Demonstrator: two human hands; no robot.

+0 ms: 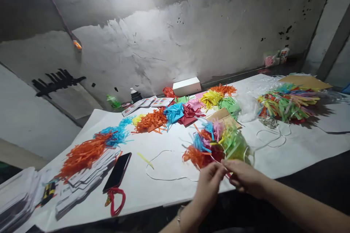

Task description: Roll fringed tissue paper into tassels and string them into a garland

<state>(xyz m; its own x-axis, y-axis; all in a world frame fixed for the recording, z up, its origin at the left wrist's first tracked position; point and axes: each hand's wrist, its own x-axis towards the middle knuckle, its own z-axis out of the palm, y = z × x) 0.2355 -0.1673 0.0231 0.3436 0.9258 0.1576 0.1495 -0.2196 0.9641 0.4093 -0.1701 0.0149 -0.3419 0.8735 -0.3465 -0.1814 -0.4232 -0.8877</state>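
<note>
Pinching a thin strand between our fingertips, we hold our left hand and right hand close together, fingers pressed shut on it. We cannot tell if it is string or a paper strip. The paper bunch of many colours lies just past our grip, touching it. It stretches sideways, from orange on the left to green on the right. Both hands are about as near to it. A white string loops off to the left of our grip. Far beyond sits a white box, shut, so we cannot see inside.
</note>
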